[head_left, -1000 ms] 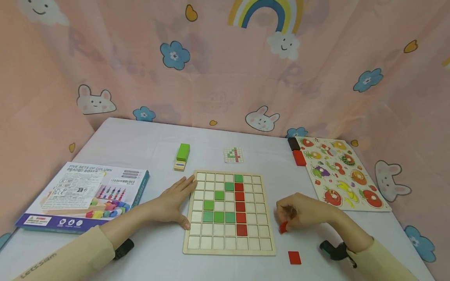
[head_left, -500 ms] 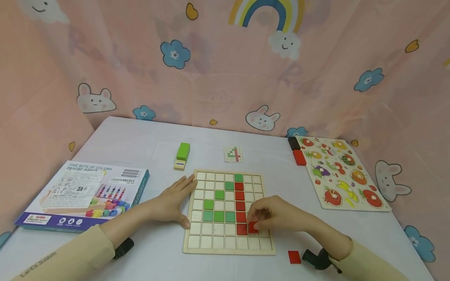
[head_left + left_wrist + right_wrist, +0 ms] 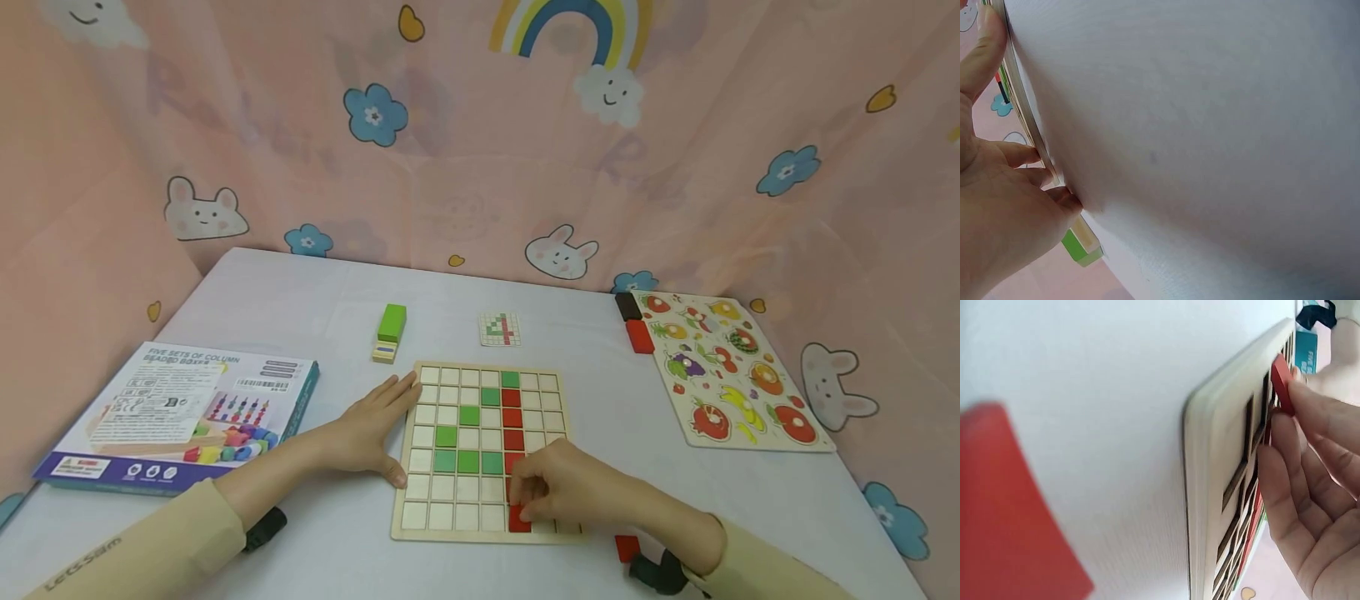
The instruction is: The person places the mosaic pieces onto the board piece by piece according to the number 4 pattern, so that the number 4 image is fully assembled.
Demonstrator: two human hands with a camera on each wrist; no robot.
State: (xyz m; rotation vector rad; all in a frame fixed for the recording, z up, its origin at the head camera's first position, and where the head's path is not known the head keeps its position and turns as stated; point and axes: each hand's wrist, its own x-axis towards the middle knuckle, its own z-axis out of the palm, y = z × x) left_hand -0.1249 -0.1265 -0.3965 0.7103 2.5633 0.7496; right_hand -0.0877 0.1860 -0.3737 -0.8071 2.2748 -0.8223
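Observation:
A wooden grid board [image 3: 450, 537] lies on the white table, bearing several green tiles [image 3: 468, 415] in a stepped line and a column of red tiles [image 3: 512, 418]. My right hand [image 3: 573, 492] pinches a red square tile [image 3: 519, 520] between thumb and fingers over the bottom row of that column. In the right wrist view the same tile [image 3: 1282, 384] is tilted against the grid. My left hand [image 3: 363, 435] rests along the board's left edge with fingers spread; in the left wrist view its fingertips touch the board's side. One loose red tile [image 3: 627, 547] lies beside my right wrist, partly covered.
Behind the board are a small pattern card [image 3: 499, 330] and a stack of green and pale blocks [image 3: 390, 327]. A boxed toy set [image 3: 172, 425] lies left. A fruit puzzle board [image 3: 731, 367] lies right, with black [image 3: 627, 306] and red blocks [image 3: 640, 337] alongside.
My right hand has carried the red tile leftward from the table onto the board, then down to the bottom row of the red column. My left hand has stayed put.

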